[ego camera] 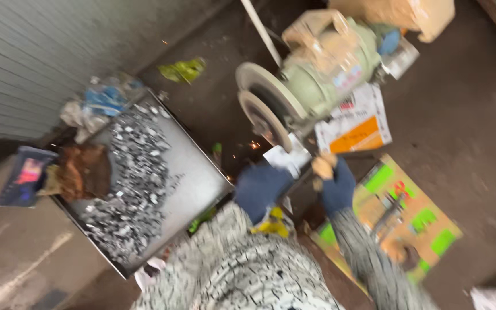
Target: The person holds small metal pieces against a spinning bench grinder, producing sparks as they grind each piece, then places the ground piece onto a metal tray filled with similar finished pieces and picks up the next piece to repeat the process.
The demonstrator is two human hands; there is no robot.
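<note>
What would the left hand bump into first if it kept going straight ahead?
Probably the grinding wheel. The left hand points up toward it, with sparks close by. The picture is blurry, so depth is unsure.

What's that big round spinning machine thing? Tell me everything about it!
The grinder has a pale green, barrel-shaped motor body, dusty and worn, lying tilted on the dark floor. At its near end sits a round greyish grinding wheel under a curved guard. A few orange sparks glow just below the wheel. Both gloved hands, left hand and right hand, reach right beside the wheel; what they press to it is too blurred to tell.
</note>
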